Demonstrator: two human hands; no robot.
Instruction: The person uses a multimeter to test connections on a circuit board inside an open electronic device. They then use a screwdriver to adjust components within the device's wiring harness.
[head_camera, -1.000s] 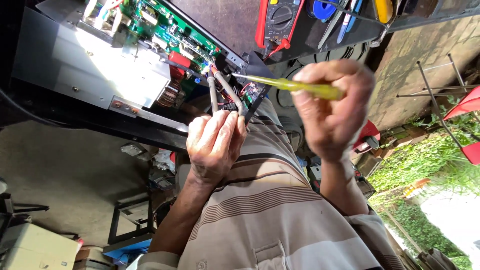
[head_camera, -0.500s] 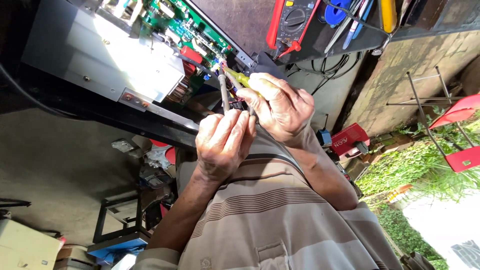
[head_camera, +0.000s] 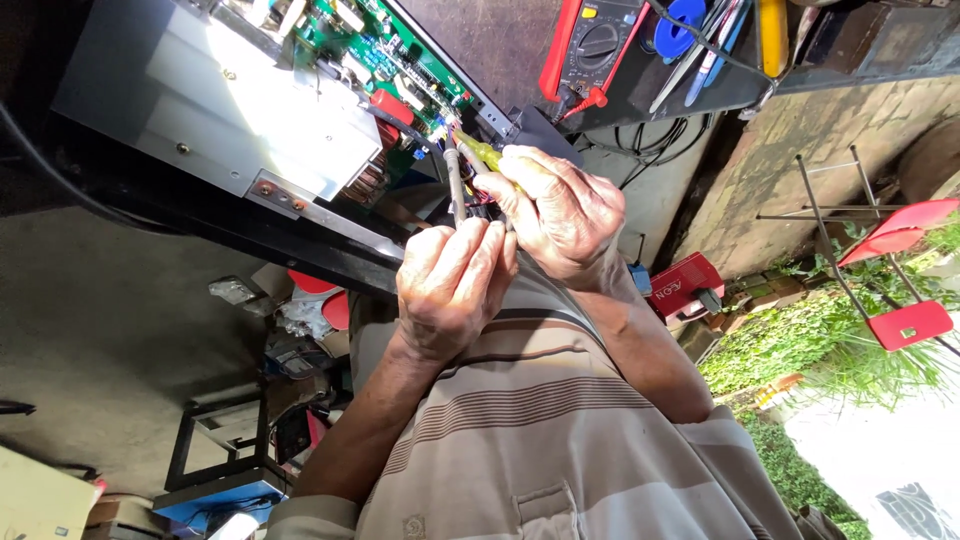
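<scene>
Cluttered workshop space opens on the right onto greenery and two red chairs (head_camera: 905, 322); a grey metal chassis (head_camera: 205, 100) with a green circuit board (head_camera: 372, 48) sits on the dark bench (head_camera: 200, 215) at the far left.

Both hands meet at the near edge of the board. The left hand (head_camera: 450, 290) has its grip closed around a slim metal tool (head_camera: 455, 178), whose shaft points up toward the board. The right hand (head_camera: 562, 208) is closed on a yellow-green screwdriver (head_camera: 478, 152), its tip just at the board's connectors and red wiring (head_camera: 392, 105).

To my judgement, the work wants both tips steady on one small spot: the hands braced against each other, as they are now, the screwdriver kept in line with its target, and the metal shaft kept off neighbouring parts.

At the far side, a dark tray (head_camera: 850, 60) holds a red multimeter (head_camera: 592, 45) with leads plugged in, a blue roll (head_camera: 684, 27) and a yellow-handled tool (head_camera: 772, 35). A red case (head_camera: 685, 285) stands below on the right, closed; its contents are hidden.
</scene>
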